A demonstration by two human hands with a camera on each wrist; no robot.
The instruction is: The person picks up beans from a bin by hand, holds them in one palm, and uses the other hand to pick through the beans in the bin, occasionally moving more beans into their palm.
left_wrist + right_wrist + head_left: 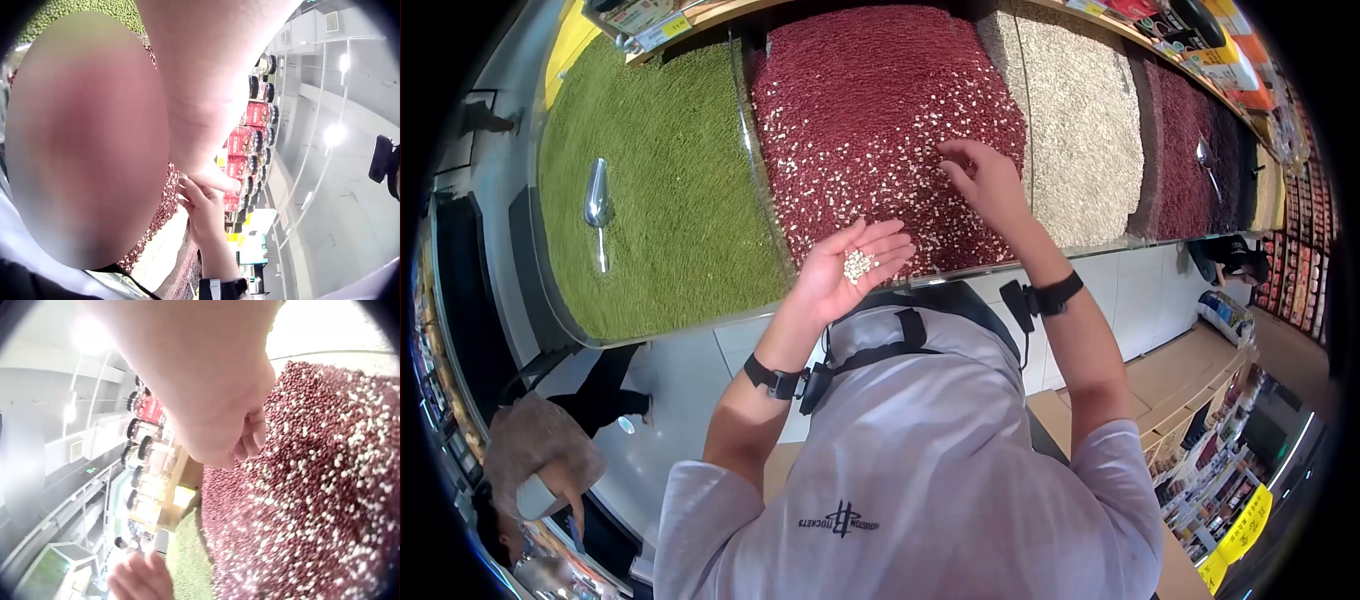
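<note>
In the head view my left hand (840,272) is turned palm up near the bin's front edge, with fingers extended. A small heap of white beans (859,265) lies on its palm. My right hand (988,185) is over the right part of the red bean bin (870,60), thumb and forefinger pointing left and slightly apart. The right wrist view shows the fingers (253,434) of this hand loosely bent close over the red beans (300,419). Many white beans are scattered among the red ones around and below both hands.
To the left is a bin of green beans (660,200) with a metal scoop (597,200). A bin of white beans (1085,130) adjoins on the right, past a clear divider. Beyond it, dark red beans (1185,150) hold another scoop (1205,155). Jars (244,140) line a shelf behind.
</note>
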